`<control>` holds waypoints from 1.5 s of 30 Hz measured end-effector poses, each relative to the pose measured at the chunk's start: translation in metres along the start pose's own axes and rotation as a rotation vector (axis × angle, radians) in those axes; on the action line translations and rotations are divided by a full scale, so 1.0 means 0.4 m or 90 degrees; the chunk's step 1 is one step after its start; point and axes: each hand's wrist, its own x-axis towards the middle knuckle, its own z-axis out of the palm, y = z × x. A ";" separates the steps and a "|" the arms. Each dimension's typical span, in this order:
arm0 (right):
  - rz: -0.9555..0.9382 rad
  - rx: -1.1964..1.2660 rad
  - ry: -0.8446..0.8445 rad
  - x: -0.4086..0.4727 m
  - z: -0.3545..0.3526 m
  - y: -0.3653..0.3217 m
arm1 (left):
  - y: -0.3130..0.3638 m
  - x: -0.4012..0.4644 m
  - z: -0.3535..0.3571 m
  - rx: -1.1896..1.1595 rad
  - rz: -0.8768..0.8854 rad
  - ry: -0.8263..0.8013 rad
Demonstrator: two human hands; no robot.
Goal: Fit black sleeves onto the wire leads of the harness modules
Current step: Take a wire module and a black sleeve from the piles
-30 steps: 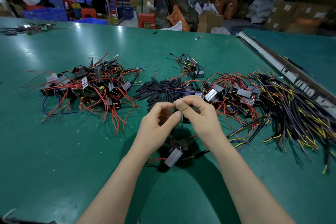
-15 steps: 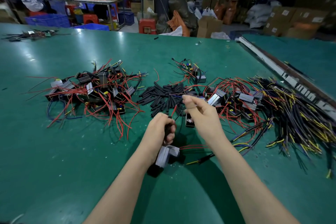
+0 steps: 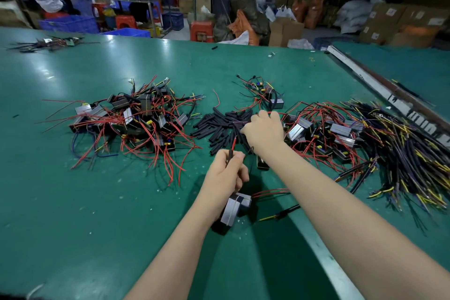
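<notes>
Head view: the left hand point(image 3: 225, 173) pinches a thin red wire lead point(image 3: 233, 145) with a short black sleeve already on it, its grey metal-cased harness module point(image 3: 235, 207) dangling just above the green desk point(image 3: 97, 226), while the right hand point(image 3: 264, 129), fingers curled, reaches into the loose pile of short black rubbery sleeves point(image 3: 219, 126); whether it has one yet I can't tell. Those sleeves look light, soft and easily scattered, so pinch one mid-length, and grip the floppy lead close to its tip to keep it stiff for threading.

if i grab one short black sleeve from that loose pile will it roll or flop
The short black sleeves look like straight round tubes, so one probably holds its shape and may roll on the smooth green table. Likely very light: expect neighbours to scatter when nudged.
</notes>
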 end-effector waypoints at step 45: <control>0.212 1.094 0.409 -0.264 0.005 0.047 | -0.010 -0.010 0.003 0.056 0.036 -0.076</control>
